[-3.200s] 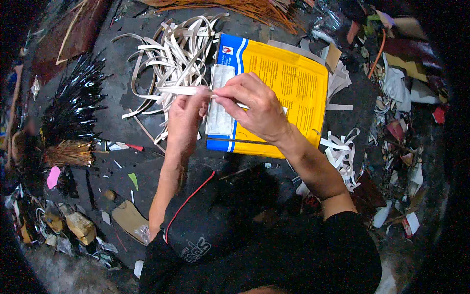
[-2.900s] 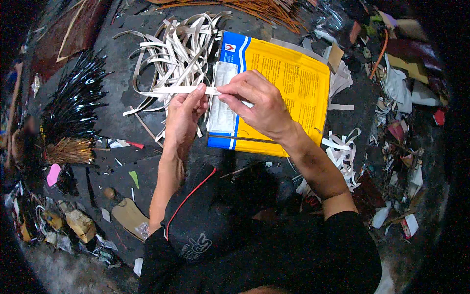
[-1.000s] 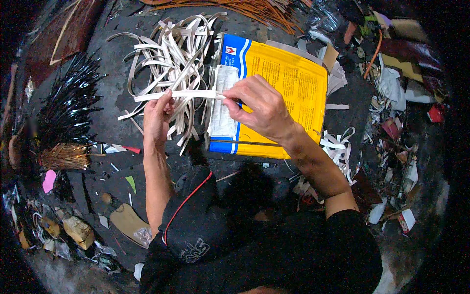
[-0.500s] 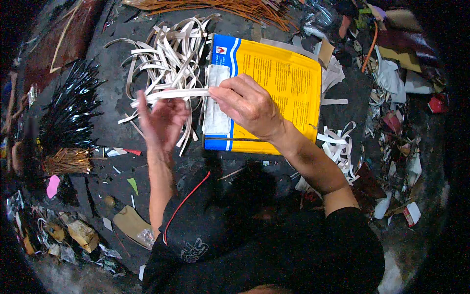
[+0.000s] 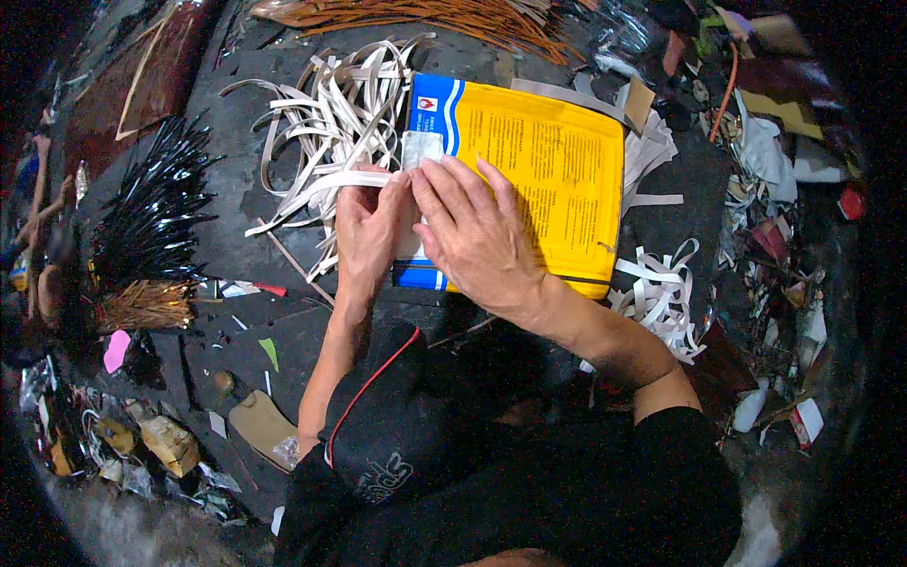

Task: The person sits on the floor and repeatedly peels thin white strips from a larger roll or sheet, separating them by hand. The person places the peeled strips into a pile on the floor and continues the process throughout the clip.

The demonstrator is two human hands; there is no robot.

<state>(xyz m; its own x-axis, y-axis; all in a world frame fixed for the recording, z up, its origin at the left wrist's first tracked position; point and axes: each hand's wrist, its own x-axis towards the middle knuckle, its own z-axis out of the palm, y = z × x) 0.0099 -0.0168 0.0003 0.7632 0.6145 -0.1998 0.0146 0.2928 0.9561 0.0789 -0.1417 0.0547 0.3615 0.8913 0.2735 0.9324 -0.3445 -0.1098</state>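
Observation:
A flat yellow-and-blue panel (image 5: 557,189) lies in front of me, with a white pad (image 5: 422,145) along its left side. My left hand (image 5: 367,231) is at the panel's left edge, thumb and fingers closed on the end of a white strip (image 5: 326,186) that trails left. My right hand (image 5: 480,231) rests on the pad and panel, its fingers stretched out and a little apart. Its fingertips are close to my left thumb, and part of the pad is hidden under it. Beyond my left hand is a tangled pile of white strips (image 5: 354,109).
Curled white strips (image 5: 666,293) and pale flat pieces (image 5: 652,156) lie right of the panel. A black shiny bundle (image 5: 156,213) is at left, long brown strands (image 5: 425,14) at the far edge. Mixed scraps (image 5: 770,161) cover the right side.
My left hand has moved right and now pinches the strip. My right hand has let go of the strip and spread flat on the pad and panel.

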